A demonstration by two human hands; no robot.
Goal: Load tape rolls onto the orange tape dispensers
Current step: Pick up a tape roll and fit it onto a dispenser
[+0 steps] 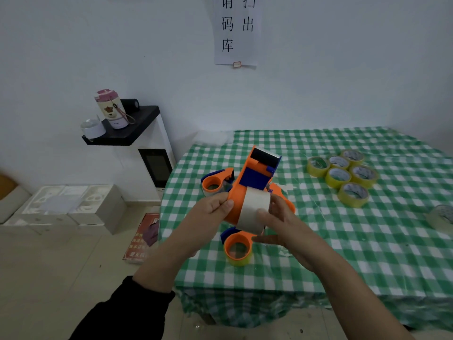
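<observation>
The left hand (210, 208) curls its fingers (226, 204) round the orange side of a tape dispenser (250, 168), which is held tilted above the near left part of the tabletop (367, 241). The right hand (284, 222) clasps the pale tape roll (253, 209) sitting on that dispenser. Just below lies a second dispenser (237, 246) carrying yellow tape. A third dispenser (215, 181) lies to the far left. Six yellow rolls (342, 175) cluster far right, well apart.

Bare checked tablecloth (331, 241) lies open between the dispensers (228, 244) lying mid-table and the six yellow tape rolls (337, 184) (packed touching one another). A clear roll (440, 218) sits at the right edge.
</observation>
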